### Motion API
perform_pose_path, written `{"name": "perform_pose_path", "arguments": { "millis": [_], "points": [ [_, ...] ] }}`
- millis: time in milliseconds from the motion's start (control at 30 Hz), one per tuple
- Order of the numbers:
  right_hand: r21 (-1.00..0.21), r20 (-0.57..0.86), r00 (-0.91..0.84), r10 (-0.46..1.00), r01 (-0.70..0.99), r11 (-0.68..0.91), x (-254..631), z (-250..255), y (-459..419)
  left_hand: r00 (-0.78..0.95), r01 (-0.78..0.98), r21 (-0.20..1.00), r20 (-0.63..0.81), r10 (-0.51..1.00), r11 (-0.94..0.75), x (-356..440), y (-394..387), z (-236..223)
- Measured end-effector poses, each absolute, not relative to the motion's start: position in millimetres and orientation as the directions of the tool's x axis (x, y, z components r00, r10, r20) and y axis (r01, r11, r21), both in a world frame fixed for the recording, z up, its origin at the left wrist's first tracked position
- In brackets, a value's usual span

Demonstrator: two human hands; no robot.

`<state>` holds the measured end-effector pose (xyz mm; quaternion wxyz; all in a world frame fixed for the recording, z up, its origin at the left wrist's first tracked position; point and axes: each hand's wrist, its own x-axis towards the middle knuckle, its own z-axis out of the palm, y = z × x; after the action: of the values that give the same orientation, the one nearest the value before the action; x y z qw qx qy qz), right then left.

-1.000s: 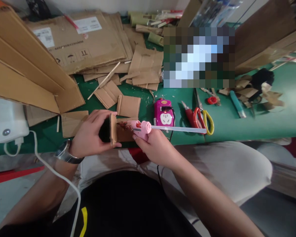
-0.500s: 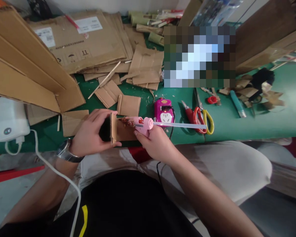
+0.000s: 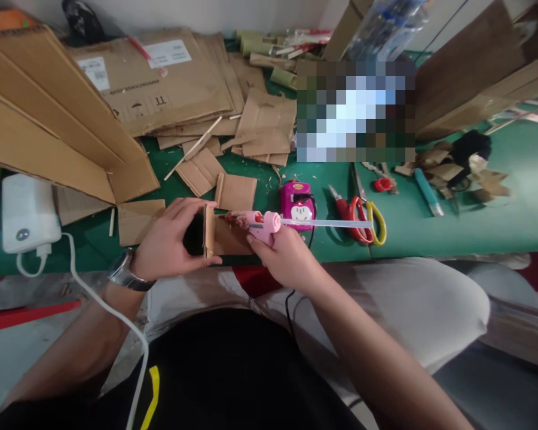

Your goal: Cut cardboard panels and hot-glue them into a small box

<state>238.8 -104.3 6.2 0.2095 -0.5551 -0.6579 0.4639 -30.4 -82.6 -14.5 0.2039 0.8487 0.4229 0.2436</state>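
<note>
My left hand, a watch on its wrist, is closed around a small cardboard piece held upright at the near edge of the green table. My right hand grips a pink glue gun. Its stained nozzle points left and rests along the top edge of the cardboard piece. A clear glue stick juts out of the gun's back to the right.
Flat cardboard sheets and cut scraps cover the table's left and back. A magenta power socket, red and yellow scissors and a teal knife lie right. A white adapter with cable sits far left.
The glue gun's nozzle has risen from the face of the cardboard piece to its top edge. Both hands keep their grip; the view has shifted slightly.
</note>
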Motion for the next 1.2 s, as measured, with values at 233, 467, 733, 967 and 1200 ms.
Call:
{"name": "perform_pose_path", "arguments": {
  "millis": [233, 467, 733, 967, 1200],
  "points": [
    [-0.804, -0.337, -0.372, 0.865, 0.592, -0.058, 242.9, 14.8, -107.0, 0.525, 0.637, 0.543, 0.213, 0.824, -0.547, -30.7, -83.3, -13.8],
    [-0.831, -0.372, -0.344, 0.862, 0.537, -0.144, 250.2, 15.8, -115.9, 0.529, 0.628, 0.54, 0.231, 0.816, -0.56, -31.5, -83.1, -15.4],
    [-0.964, -0.135, -0.219, 0.966, 0.254, -0.077, 242.5, 5.5, -117.5, 0.515, 0.528, 0.617, 0.312, 0.798, -0.583, -36.2, -82.2, -18.1],
    [-0.967, -0.084, 0.012, 0.996, 0.241, -0.085, 240.0, -4.2, -119.3, 0.512, 0.327, 0.704, 0.428, 0.744, -0.63, -41.1, -83.1, -22.3],
    [-0.957, -0.086, 0.147, 0.985, 0.261, -0.122, 234.1, 2.3, -119.4, 0.484, 0.305, 0.701, 0.469, 0.739, -0.645, -29.5, -91.8, -28.0]
  ]
}}
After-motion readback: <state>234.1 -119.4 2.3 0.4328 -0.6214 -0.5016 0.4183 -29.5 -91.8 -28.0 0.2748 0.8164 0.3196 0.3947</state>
